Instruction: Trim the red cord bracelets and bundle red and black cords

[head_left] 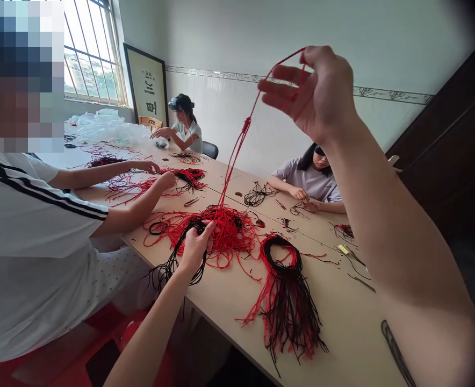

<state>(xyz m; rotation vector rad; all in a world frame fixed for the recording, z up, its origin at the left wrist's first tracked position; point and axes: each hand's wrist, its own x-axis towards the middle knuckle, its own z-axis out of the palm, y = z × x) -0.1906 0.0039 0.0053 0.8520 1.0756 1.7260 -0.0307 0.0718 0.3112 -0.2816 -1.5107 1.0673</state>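
High above the table my right hand (322,91) pinches the top of a red cord (245,129), with the other fingers curled loosely. The cord has a knot and runs down as doubled strands into a tangled heap of red cords (231,228). At the heap's near left side my left hand (197,244) is closed on a bundle of black cords (177,258), whose loose ends hang over the table edge. To the right lies a looped bundle of red and black cords (289,290), its ends fanned toward me.
On my left a co-worker (60,226) handles red and black cords (185,176). Two more people sit across the table (225,290). Clear plastic bags (108,126) lie at the far end. Small snippers (191,202), black cords (257,193) and a yellow piece (343,249) are scattered about.
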